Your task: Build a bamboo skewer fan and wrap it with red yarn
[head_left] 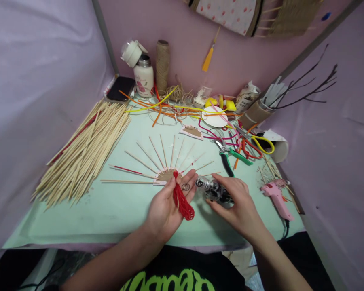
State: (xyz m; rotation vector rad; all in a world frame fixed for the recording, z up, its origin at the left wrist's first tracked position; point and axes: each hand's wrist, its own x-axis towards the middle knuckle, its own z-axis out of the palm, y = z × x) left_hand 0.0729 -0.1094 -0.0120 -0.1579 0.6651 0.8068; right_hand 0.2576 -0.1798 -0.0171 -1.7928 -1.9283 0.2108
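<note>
My left hand [165, 206] is turned palm up, its thumb pressing a looped red thread tassel [183, 204] against the fingers. A small dark ring [185, 187], perhaps a rubber band, lies on those fingers. My right hand [235, 202] grips a small clear bottle [215, 190] with black contents, tilted so its mouth faces the left fingers. Behind the hands, a half-round cardboard piece [164, 176] with a pink-and-white edge lies flat on the table, thin wooden sticks [139, 161] fanning out from it. The left fingertips hide part of the cardboard.
A big pile of wooden sticks [87, 149] lies at left. Green-handled pruners [226, 157], yellow-handled scissors [263, 143] and a pink glue gun [277, 198] are on the right. At the back stand a white bottle [144, 79] and a twine spool [162, 66], near tangled coloured cords [160, 108].
</note>
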